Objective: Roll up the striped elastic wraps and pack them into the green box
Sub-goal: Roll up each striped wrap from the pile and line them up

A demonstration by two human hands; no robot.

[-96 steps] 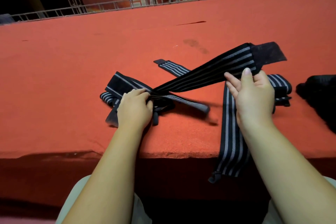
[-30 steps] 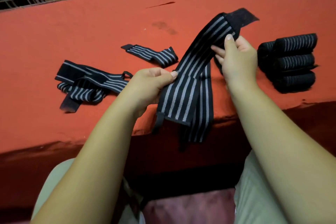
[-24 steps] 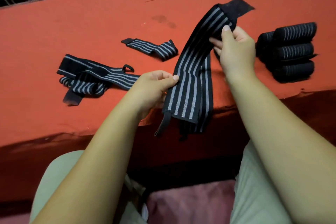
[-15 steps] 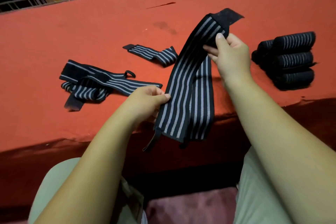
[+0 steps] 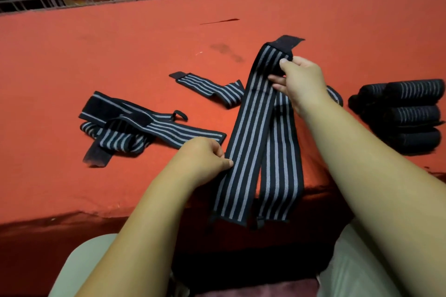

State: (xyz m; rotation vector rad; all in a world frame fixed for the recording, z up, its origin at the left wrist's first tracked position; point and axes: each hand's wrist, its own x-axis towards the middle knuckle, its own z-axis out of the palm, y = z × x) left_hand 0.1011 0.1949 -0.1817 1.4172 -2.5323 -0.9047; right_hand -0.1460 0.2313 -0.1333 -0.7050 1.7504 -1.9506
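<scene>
My right grip (image 5: 299, 82) pinches the wrap (image 5: 251, 128) by its far end, my left grip (image 5: 205, 159) its left edge nearer me, its length running toward me and hanging over the table's (image 5: 120, 55) front edge.

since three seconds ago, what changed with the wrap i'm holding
The left hand left the tangled pile and now pinches the held wrap at its side edge. The wrap's lower end swung right, off the pile, and hangs past the table edge. The right hand still grips its tabbed end; the pile stays put.
</scene>
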